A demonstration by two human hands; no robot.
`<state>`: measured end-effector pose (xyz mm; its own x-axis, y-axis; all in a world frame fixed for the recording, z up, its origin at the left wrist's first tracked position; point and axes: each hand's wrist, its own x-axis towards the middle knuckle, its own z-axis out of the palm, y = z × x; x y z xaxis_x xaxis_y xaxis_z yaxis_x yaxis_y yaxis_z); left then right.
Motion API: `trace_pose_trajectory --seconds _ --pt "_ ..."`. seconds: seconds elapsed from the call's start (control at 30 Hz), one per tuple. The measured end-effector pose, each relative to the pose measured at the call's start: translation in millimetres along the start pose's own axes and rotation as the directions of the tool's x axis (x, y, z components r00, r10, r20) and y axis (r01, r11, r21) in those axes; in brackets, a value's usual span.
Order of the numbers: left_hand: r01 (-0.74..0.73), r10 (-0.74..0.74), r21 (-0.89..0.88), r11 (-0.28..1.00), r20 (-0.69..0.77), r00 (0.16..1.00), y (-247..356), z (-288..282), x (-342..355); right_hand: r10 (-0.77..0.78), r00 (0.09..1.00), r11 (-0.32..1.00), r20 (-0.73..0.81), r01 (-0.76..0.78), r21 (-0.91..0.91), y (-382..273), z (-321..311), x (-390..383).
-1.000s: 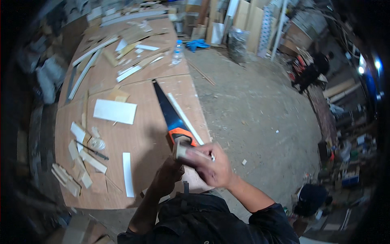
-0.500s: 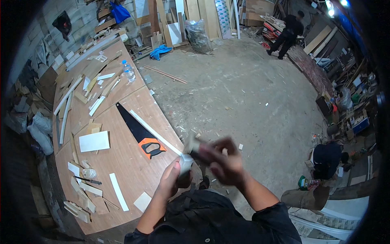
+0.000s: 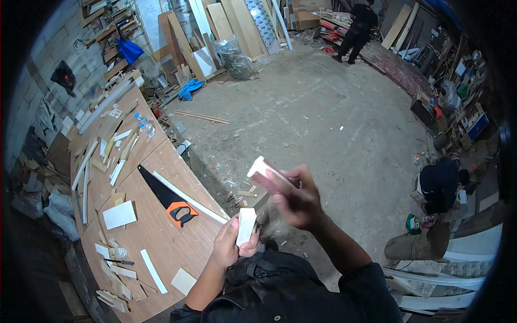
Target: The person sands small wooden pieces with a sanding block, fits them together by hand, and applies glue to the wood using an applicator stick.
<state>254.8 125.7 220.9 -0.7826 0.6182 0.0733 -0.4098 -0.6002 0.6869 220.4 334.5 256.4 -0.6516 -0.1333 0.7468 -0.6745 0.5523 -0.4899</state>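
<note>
My left hand (image 3: 228,245) is closed around a small pale wood block (image 3: 246,223), its angled end pointing up between thumb and fingers. In my right hand (image 3: 302,207), raised above and to the right, is a sanding block (image 3: 266,173), as it looks, with a pale end and a reddish-brown face. Motion blurs it slightly. A gap separates the two blocks. On the wooden table to the left lies a handsaw (image 3: 171,200) with a black blade and orange handle, alongside a long white strip (image 3: 188,196).
The table (image 3: 202,237) carries several wood offcuts, a white board (image 3: 119,215), a water bottle (image 3: 144,125) and a glass jar (image 3: 118,253). One person (image 3: 360,29) stands at the far right; another (image 3: 439,183) crouches at right. Leaning boards (image 3: 221,24) line the back wall.
My right hand has lifted the sanding block up and away from the wood block, where they were close together and blurred. The view has shifted, so the table appears farther left.
</note>
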Motion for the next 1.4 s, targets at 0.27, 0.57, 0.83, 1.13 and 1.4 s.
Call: trace_pose_trajectory --seconds 0.27,0.57,0.83,1.13,1.4 --pt "-0.053 0.211 0.53 0.846 -0.243 0.947 -8.7 32.1 22.5 -0.032 0.999 0.999 0.034 0.032 0.007 -2.6 -14.2 -1.7" --pt "-0.122 0.499 0.903 0.413 -0.112 0.859 -16.0 20.6 13.5 0.107 0.967 0.993 0.23 -0.114 0.018 -1.3 -15.8 7.6" --pt "-0.069 0.51 0.952 0.297 -0.097 0.855 -1.2 12.0 15.7 -0.061 0.99 0.983 0.131 0.037 0.182 -10.3 -3.6 6.7" --pt "-0.184 0.526 0.977 0.11 0.1 0.844 3.3 2.6 8.5 -0.154 0.966 0.973 0.206 0.113 0.2 -23.8 -11.7 8.6" --pt "-0.071 0.473 0.919 0.389 -0.133 0.871 1.1 6.6 7.1 -0.04 0.994 0.939 0.1 0.003 0.343 -13.4 -16.1 11.0"
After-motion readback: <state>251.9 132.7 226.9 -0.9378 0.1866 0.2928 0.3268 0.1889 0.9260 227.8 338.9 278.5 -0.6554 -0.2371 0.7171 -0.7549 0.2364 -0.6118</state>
